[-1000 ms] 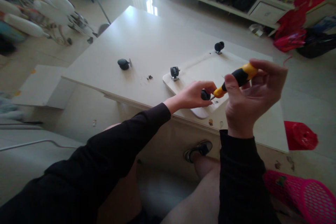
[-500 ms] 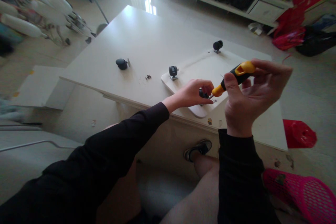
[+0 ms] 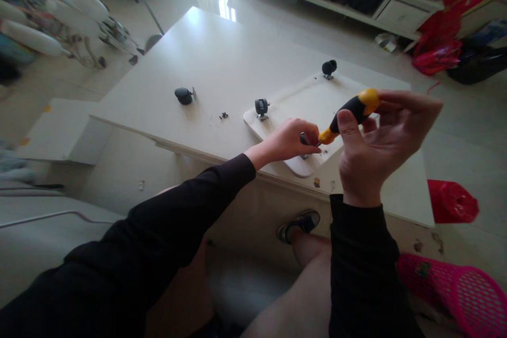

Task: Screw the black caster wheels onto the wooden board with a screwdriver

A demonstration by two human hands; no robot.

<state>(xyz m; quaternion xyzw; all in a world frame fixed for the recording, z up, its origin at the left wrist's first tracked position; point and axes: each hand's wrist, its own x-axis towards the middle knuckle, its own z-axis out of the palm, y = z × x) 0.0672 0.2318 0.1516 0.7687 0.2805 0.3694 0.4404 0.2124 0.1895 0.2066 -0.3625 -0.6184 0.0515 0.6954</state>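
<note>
In my right hand (image 3: 384, 142) is a yellow and black screwdriver (image 3: 350, 116), gripped near its handle end by the thumb and fingers. It slants down to the left, and its tip is hidden at the fingers of my left hand (image 3: 297, 140). That hand curls around a dark caster wheel (image 3: 304, 138), mostly covered by the fingers, on the near corner of a white board (image 3: 291, 100). Two more casters stand upright on this board, one at the left corner (image 3: 261, 108) and one at the far corner (image 3: 328, 68).
The board rests on a white table (image 3: 222, 58). A loose caster (image 3: 184, 96) lies to the left, with several small dark screws (image 3: 224, 115) nearby. A red plastic stool (image 3: 453, 202) is beyond the right edge, and a pink mesh basket (image 3: 455, 290) is at lower right.
The screwdriver handle has turned about its long axis, so the slot in its yellow end no longer shows. My right fingers have shifted slightly with it; my left hand stays nearly still.
</note>
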